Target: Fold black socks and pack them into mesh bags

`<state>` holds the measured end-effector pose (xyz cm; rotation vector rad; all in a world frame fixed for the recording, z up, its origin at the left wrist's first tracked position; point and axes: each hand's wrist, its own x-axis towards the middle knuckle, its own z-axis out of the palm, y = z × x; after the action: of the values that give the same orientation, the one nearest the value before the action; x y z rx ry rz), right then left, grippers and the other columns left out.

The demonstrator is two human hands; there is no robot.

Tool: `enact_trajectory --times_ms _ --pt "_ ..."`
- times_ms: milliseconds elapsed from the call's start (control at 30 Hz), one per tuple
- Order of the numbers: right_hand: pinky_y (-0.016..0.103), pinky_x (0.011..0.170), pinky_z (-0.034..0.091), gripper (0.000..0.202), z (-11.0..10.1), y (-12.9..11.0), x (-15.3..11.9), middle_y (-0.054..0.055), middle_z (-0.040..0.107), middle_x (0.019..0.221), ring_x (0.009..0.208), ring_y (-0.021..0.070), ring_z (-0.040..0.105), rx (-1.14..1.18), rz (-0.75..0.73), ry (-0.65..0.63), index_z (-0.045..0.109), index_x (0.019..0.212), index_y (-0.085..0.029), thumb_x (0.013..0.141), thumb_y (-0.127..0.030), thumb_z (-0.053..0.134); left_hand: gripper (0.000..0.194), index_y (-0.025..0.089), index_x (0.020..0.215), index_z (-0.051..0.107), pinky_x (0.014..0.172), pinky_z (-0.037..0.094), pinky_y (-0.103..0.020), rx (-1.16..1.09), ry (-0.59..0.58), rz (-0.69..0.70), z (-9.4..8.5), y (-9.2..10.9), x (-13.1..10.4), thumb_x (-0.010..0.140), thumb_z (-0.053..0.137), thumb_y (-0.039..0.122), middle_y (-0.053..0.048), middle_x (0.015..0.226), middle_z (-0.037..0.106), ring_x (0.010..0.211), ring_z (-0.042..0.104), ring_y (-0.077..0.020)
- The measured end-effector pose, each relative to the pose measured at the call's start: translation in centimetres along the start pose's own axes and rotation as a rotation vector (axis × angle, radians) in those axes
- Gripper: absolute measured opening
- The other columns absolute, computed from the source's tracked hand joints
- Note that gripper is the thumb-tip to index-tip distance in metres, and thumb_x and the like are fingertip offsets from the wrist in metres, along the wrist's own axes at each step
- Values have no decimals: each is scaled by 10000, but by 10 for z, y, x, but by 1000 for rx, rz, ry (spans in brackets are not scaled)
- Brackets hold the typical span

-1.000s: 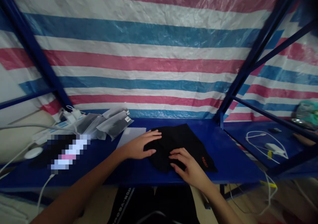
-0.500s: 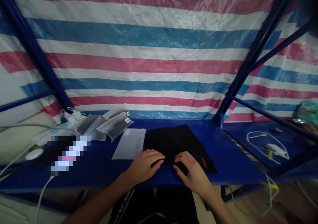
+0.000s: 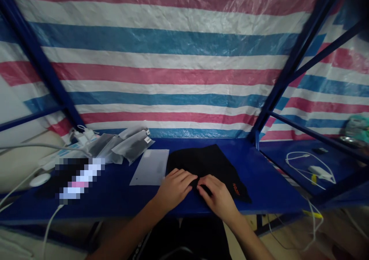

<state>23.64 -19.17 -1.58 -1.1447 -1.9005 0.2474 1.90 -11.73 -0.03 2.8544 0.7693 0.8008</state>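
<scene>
A black cloth (image 3: pixel 201 158) with small orange lettering near its right corner lies spread on the blue tabletop. At its near edge, my left hand (image 3: pixel 174 189) is closed, fingers together and curled on the fabric. My right hand (image 3: pixel 217 194) sits just beside it, thumb and fingers closed on the same edge. The fingertips of both hands almost meet, and the fabric under them is partly hidden. Left of the cloth is a flat frosted plastic bag (image 3: pixel 151 168), apart from my left hand.
Several clear bags with dark contents (image 3: pixel 132 146) lie at the back left, near a power strip (image 3: pixel 62 152) and a pixelated device (image 3: pixel 79 177). Blue frame posts (image 3: pixel 276 95) rise at both sides. A white charger with cable (image 3: pixel 321 172) rests on the right-hand table.
My two hands have come closer together along the cloth's near edge; the left moved right and the right slightly left. The cloth's right corner has shifted slightly.
</scene>
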Motion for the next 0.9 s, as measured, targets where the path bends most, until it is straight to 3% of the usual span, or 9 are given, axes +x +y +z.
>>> enact_trajectory --times_ms 167,367,533,733,833,900 --pt "361 906 576 76 -15 -6 -7 68 722 1095 1013 230 705 178 102 -51 673 1070 -255 1061 -276 601 302 249 1302 677 958 517 -450 58 28 20 8 5 -1 1006 659 193 -74 1175 752 1093 694 -276" --pt "380 949 554 209 -23 -13 -5 24 737 911 1090 247 654 239 22 -337 711 815 -249 975 -363 782 435 191 1421 601 1073 523 -459 1 -87 101 15 10 -6 989 645 174 -103 1290 740 1206 675 -287" --pt "407 1051 525 105 -25 -19 0 19 791 1080 1115 237 700 211 28 -401 765 999 -266 964 -361 796 576 174 1567 484 1161 493 -481 2 -99 122 21 15 -6 1000 583 149 -138 1378 714 1306 650 -296" --pt "360 1034 527 249 -18 -11 -6 37 812 1089 1093 247 726 240 58 -502 820 867 -255 886 -500 859 700 221 1672 329 1292 392 -453 -73 -174 189 20 21 -5 1021 565 124 -107 1575 599 1478 546 -240" --pt "314 963 541 257 -13 -6 -5 23 824 1009 1024 227 743 276 75 -564 844 938 -259 886 -510 858 693 251 1694 273 1314 360 -442 -104 -238 185 16 22 -3 1061 543 174 -93 1631 543 1518 503 -226" --pt "323 1004 534 215 -15 -8 -2 18 822 1075 1089 230 732 289 74 -578 849 1010 -283 915 -476 839 731 265 1708 222 1318 351 -446 -125 -261 144 15 21 -2 1061 556 194 -88 1636 538 1517 505 -220"
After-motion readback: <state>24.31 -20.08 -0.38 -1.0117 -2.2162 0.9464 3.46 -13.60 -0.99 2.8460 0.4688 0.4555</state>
